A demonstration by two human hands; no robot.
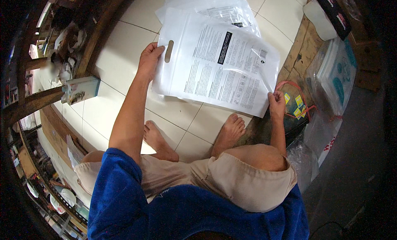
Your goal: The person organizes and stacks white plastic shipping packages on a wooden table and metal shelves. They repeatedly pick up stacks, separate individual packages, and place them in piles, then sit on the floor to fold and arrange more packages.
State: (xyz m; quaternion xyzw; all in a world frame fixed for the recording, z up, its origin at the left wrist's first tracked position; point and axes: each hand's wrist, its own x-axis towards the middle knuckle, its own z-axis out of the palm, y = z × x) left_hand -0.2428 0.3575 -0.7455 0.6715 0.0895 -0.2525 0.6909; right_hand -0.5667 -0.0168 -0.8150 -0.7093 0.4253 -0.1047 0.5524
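Note:
A large white plastic bag (198, 54) with printed text and an oval handle cut-out spans the space between my two hands. My left hand (149, 60) pinches its left edge beside the cut-out. At the lower right edge, my right hand (276, 103) grips the bag between thumb and fingers. The bag looks flat, with glossy creases toward its right side. Beneath and beyond it, more white printed bags (223, 4) lie overlapping on the floor, partly hidden by the held one.
Pale floor tiles (120, 50) surround my bare feet. At right, a stack of clear-wrapped packs (337, 74) stands near a red strap (302, 89) and small yellow labels (298, 101). A black and white cap-like item (331, 16) lies farther back. Wooden shelving (37, 99) lines the left.

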